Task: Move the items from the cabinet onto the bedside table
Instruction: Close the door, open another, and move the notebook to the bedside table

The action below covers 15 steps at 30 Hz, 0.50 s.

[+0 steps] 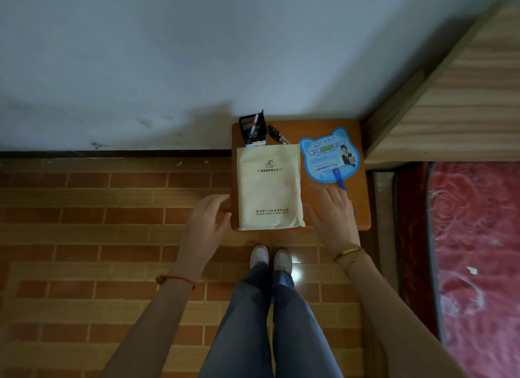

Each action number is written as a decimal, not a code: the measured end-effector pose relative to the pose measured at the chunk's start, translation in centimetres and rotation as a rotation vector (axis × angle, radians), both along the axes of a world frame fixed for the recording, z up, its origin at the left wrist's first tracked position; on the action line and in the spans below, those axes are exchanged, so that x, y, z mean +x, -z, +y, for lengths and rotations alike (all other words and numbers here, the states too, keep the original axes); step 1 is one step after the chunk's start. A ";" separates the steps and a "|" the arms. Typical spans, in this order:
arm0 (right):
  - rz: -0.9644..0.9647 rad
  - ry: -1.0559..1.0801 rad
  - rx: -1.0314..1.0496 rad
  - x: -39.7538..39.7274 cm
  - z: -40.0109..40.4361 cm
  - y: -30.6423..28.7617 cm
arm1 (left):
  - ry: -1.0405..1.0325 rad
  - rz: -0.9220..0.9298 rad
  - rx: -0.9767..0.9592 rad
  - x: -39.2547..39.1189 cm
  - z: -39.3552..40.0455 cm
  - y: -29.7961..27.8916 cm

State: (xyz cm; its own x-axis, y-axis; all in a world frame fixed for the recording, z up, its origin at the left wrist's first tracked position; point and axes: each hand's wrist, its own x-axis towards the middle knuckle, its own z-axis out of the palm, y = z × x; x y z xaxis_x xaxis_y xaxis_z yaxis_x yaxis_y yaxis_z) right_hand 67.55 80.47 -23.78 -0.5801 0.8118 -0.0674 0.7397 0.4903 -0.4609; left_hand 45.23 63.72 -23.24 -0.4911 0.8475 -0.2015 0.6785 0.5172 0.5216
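A cream cloth pouch [269, 186] is laid flat on the bedside table [363, 208] along its left edge, its long axis running from the near edge toward the wall and its printed top end turned to the wall. It is flanked by both hands, neither touching it: the left hand [206, 222] is held just off the table's left edge and the right hand [333, 217] near the near right corner, fingers loosely spread. A black pen holder [253, 130] is stood at the far left corner, a blue fan [329, 155] set toward the right edge.
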 end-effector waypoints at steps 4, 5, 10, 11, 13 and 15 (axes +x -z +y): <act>0.015 -0.041 0.041 1.3 -1.9 -6.0 | 0.055 0.057 0.066 0.7 -2.1 -6.6; 0.017 -0.056 0.047 1.7 -2.4 -7.3 | 0.053 0.070 0.074 1.0 -2.7 -8.1; 0.054 -0.121 0.099 2.5 -4.4 -12.7 | -0.048 0.133 0.110 2.7 -5.6 -14.1; 0.058 -0.131 0.097 2.4 -4.8 -13.6 | -0.066 0.139 0.121 3.0 -6.3 -15.0; 0.070 -0.165 0.100 2.2 -5.5 -15.1 | -0.108 0.138 0.138 3.4 -8.0 -16.4; 0.081 -0.208 0.100 1.6 -6.1 -16.4 | -0.168 0.138 0.154 3.8 -10.0 -17.6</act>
